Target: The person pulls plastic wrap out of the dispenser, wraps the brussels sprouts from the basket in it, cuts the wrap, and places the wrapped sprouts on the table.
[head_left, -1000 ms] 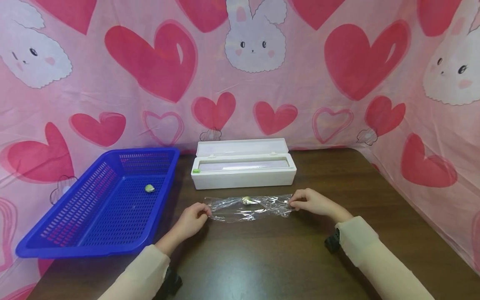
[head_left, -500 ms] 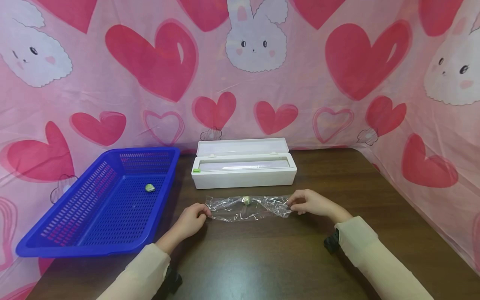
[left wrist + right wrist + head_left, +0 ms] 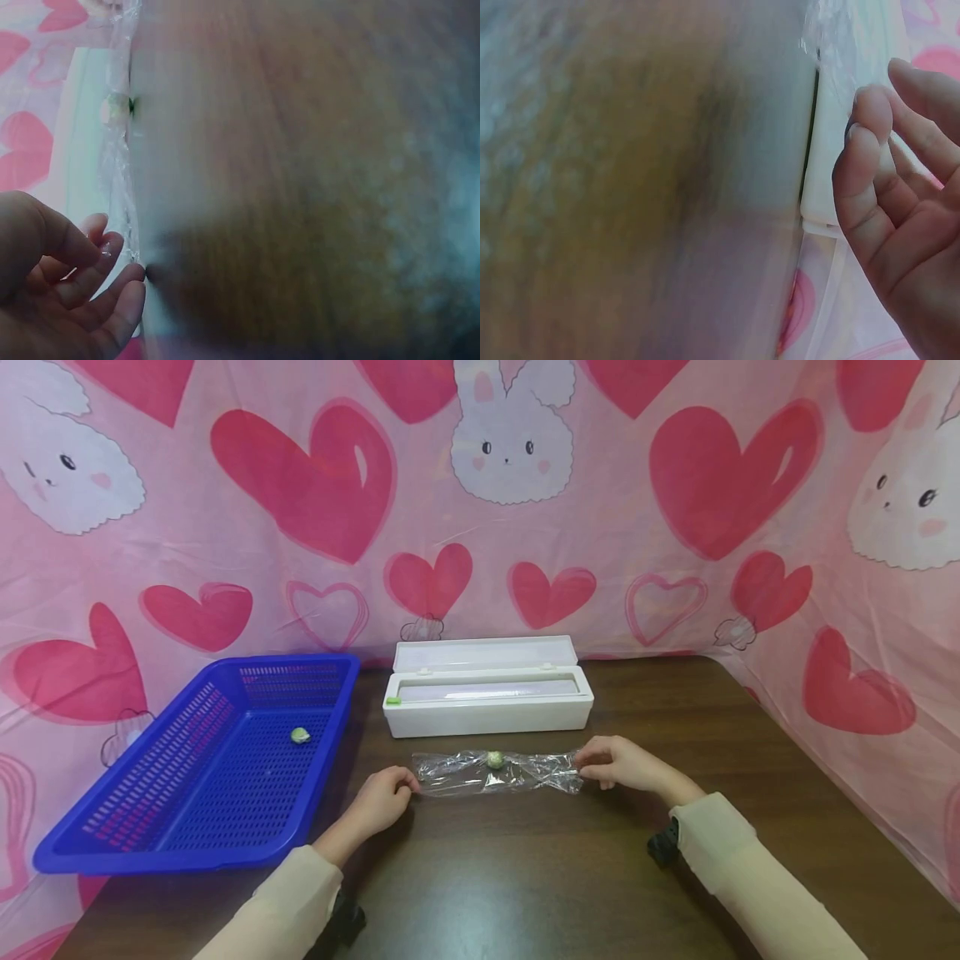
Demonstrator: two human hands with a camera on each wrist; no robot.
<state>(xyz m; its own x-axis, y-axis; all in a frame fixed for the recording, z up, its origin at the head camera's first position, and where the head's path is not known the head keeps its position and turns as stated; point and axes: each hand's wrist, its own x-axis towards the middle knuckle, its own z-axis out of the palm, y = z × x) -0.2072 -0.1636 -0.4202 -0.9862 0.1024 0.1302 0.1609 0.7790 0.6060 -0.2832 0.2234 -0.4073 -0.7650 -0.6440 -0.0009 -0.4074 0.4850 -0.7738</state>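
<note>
A crumpled strip of clear plastic film (image 3: 457, 777) lies across the table, with a small green-white ball-shaped item (image 3: 495, 760) at the middle of its far edge. My left hand (image 3: 381, 803) pinches the strip's near-left corner between thumb and fingertips; a glint of film shows at the fingers (image 3: 107, 244) in the left wrist view. At the strip's right end is my right hand (image 3: 630, 767), thumb and forefinger visibly apart in the right wrist view, the film (image 3: 832, 37) just beyond the fingertips. Whether it touches the film is unclear.
Behind the film stands a long white box (image 3: 487, 720) with its lid raised and a green tab at its left. A blue perforated basket (image 3: 168, 862) on the left holds another small green-white item (image 3: 300, 736). Heart-patterned cloth (image 3: 480, 602) hangs around the table.
The film's near edge has drawn back toward the box, making the strip narrower. My right thumb and fingers have loosened slightly; the left hand has barely moved.
</note>
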